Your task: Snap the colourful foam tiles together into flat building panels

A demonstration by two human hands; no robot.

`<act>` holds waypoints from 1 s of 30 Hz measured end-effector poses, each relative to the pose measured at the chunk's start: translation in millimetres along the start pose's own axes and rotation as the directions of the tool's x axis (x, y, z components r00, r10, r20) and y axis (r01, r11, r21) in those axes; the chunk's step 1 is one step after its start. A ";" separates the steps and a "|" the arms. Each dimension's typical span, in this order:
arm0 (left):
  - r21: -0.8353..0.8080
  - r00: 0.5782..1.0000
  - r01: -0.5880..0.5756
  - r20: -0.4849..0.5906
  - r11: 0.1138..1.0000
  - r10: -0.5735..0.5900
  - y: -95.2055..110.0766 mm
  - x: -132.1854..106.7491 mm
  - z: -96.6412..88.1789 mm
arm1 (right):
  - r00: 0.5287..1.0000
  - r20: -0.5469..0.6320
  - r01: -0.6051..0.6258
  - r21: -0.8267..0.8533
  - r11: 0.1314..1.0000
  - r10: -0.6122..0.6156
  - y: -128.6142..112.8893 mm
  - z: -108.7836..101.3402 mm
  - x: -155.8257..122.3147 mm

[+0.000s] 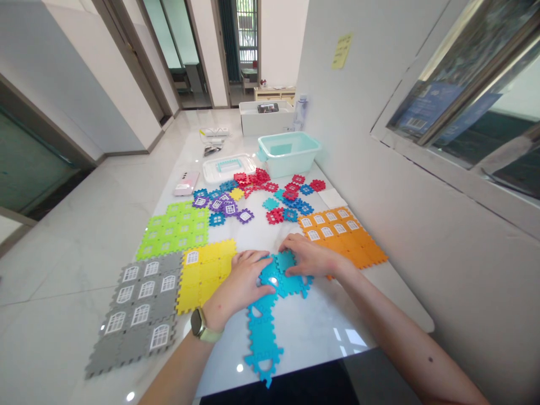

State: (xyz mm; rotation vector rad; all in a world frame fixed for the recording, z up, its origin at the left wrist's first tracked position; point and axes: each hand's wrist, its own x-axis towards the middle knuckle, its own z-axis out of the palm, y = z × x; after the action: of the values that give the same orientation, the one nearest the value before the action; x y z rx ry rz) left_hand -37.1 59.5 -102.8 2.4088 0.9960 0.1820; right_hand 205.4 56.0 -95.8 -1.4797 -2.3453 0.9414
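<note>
The blue tile strip [261, 334] is lying toward six o'clock on the worktop [230, 343], its tip seemingly reaching the near edge; uneven pressing at the top could be springing its joints apart. The left hand [248, 278], at about ten o'clock, is half curling around the strip's upper part; the right hand [310, 256], at one o'clock, is pinching a square blue tile [286, 260] between thumb and fingers.
</note>
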 end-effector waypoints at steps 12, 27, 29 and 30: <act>-0.013 1.000 0.009 -0.002 1.000 -0.010 -0.2 1.4 -0.9 | 0.993 -0.011 -0.117 0.002 0.993 0.117 2.1 7.6 7.1; 0.086 0.987 0.070 -0.149 0.994 -0.057 0.7 2.3 2.4 | 0.896 -0.407 -0.048 0.306 0.951 0.176 20.7 5.2 18.0; 0.093 0.984 0.072 -0.172 0.993 -0.056 -1.8 1.7 0.3 | 0.885 -0.427 -0.048 0.308 0.950 0.184 23.7 7.3 19.2; 0.087 0.981 0.070 -0.184 0.994 -0.053 -4.0 1.0 -1.8 | 0.882 -0.434 -0.047 0.305 0.951 0.183 25.3 8.3 19.9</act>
State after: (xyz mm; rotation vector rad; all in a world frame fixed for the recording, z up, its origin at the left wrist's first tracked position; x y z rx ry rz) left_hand -39.5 63.4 -103.4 2.4761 1.1836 0.3453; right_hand 210.5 77.2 -120.9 -1.5318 -1.7224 0.8057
